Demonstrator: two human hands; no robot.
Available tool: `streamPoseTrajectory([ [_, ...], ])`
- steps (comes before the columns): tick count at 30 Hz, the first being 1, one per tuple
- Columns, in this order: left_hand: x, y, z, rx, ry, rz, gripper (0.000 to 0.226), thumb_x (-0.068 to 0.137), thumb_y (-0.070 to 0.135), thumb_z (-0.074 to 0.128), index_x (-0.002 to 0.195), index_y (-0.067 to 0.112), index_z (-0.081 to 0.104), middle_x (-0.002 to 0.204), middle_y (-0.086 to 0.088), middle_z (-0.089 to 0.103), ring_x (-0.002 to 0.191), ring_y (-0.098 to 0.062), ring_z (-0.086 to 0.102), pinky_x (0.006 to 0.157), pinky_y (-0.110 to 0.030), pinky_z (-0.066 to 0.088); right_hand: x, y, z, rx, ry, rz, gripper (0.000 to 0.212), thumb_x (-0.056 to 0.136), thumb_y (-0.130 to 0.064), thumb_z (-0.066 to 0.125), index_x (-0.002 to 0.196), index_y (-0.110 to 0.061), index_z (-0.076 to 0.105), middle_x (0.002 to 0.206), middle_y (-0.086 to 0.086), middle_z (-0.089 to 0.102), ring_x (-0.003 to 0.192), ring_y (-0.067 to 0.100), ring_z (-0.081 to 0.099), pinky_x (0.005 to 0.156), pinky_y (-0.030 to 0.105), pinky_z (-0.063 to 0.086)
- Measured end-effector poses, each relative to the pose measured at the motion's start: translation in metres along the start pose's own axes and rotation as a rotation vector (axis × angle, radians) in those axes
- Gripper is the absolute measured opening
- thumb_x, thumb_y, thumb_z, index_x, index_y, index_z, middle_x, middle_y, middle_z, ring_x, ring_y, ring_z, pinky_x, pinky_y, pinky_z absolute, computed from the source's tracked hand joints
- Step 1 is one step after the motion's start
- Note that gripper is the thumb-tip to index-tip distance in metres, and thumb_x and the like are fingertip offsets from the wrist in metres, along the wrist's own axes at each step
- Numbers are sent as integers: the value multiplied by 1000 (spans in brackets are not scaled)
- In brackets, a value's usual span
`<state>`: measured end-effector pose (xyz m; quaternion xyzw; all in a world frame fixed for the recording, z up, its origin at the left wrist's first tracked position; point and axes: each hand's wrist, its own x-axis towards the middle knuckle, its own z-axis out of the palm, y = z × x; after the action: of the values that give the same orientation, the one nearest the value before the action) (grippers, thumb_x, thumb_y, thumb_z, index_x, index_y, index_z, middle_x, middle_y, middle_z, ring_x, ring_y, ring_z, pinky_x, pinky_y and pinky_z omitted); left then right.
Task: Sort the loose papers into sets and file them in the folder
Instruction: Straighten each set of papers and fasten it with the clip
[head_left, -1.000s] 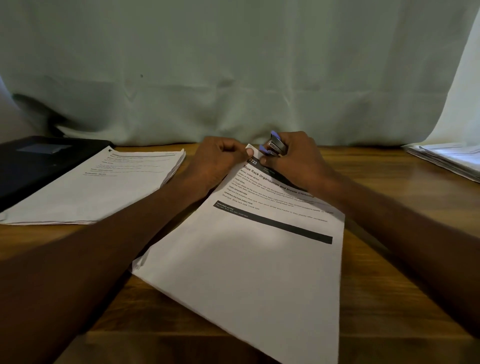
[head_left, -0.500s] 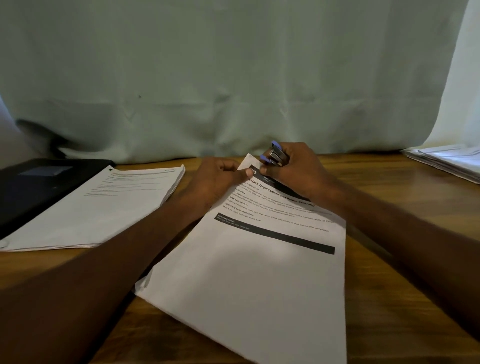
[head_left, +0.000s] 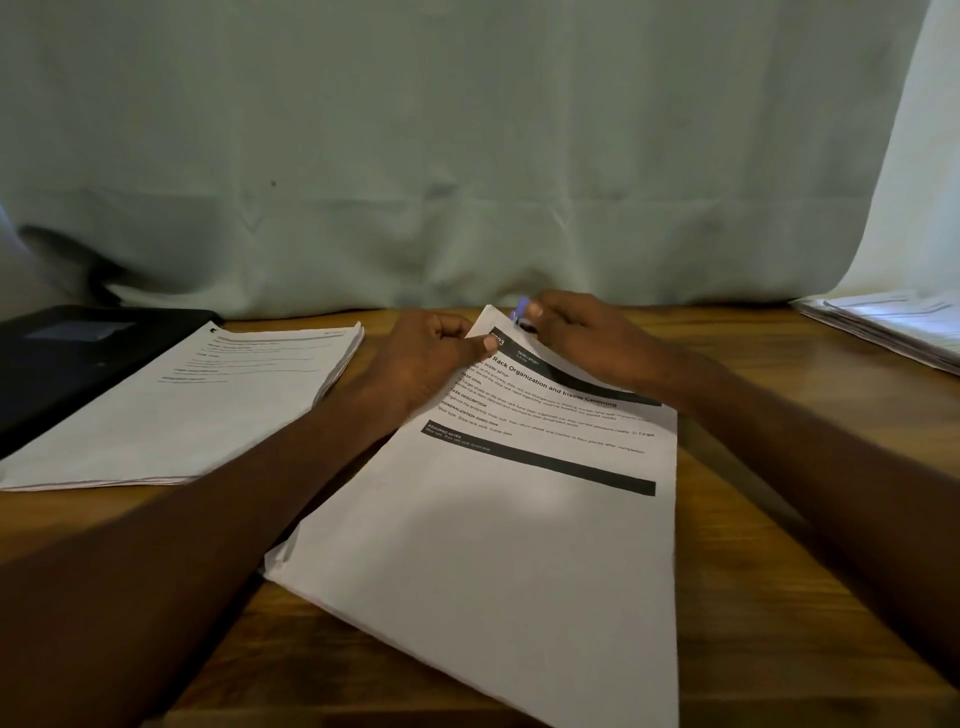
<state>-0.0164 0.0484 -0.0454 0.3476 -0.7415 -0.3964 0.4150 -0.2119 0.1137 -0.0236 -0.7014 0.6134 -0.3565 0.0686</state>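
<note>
Wooden table (head_left: 779, 597): paper set (head_left: 519, 545) corner pinched between left hand (head_left: 426, 358) and right hand (head_left: 582, 338).

Bare forearms, no sleeves; short plain fingernails

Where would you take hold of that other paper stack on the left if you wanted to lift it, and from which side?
Probably at the right long edge of the paper stack, coming from the right. That edge faces bare wooden table, so fingers could slide under it there. The stack's far left side lies over the black folder, and its near corners look less squared. A flat grip, thumb on top, should keep the sheets together.
</note>
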Motion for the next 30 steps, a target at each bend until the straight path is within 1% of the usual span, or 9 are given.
streamPoseTrajectory([
  [3,1,-2,0,1,-14,18,15,92,25,77,95,10,79,83,-1,79,78,-21,77,82,-39,61,1,1,0,-77,36,-96,27,107,-40,45,106,-24,67,98,-4,67,88,12,60,77,28,46],
  [7,-1,-1,0,-21,-30,61,14,92,22,76,100,11,79,86,-1,79,79,-16,77,76,-29,61,3,1,-4,-116,42,-159,32,102,-31,59,131,-17,62,115,-8,58,98,3,55,81,8,40],
  [10,0,0,0,-30,-17,91,15,93,20,75,104,11,79,86,-1,80,77,-15,77,68,-21,60,4,3,-6,-157,35,-211,36,98,-28,67,131,-16,62,114,-8,57,100,5,53,81,11,39],
  [13,1,0,0,14,-1,123,11,93,21,74,100,13,78,83,1,79,74,-13,76,63,-21,59,3,2,-7,-195,18,-239,39,95,-28,70,131,-14,62,113,-8,57,102,10,54,81,12,38],
  [15,0,1,0,44,4,141,6,93,21,75,96,18,78,78,6,78,70,-9,75,56,-15,53,3,1,-5,-199,14,-242,39,95,-28,69,131,-12,63,114,-5,60,102,12,55,82,13,40],
  [17,0,1,0,56,10,159,5,92,21,75,96,20,78,77,7,78,68,-7,74,54,-13,50,4,1,-3,-171,25,-242,36,95,-27,69,128,-12,65,114,-4,64,101,9,56,81,8,40],
  [22,3,-3,2,65,29,190,1,90,24,78,91,23,79,78,2,77,67,-12,73,57,-19,52,3,-2,4,-92,26,-189,31,99,-20,65,129,-13,64,112,-11,61,95,0,55,77,-5,35],
  [26,4,-3,3,85,42,196,8,90,25,78,87,17,79,77,-3,76,67,-19,72,58,-25,51,4,-4,6,-96,27,-187,26,99,-21,65,124,-16,68,112,-9,66,93,0,58,78,1,38],
  [30,3,-3,2,95,46,206,9,90,25,78,90,16,80,77,-3,76,67,-16,72,61,-29,54,4,-4,6,-77,19,-165,24,98,-23,66,122,-19,69,113,-8,69,100,6,60,81,10,41],
])
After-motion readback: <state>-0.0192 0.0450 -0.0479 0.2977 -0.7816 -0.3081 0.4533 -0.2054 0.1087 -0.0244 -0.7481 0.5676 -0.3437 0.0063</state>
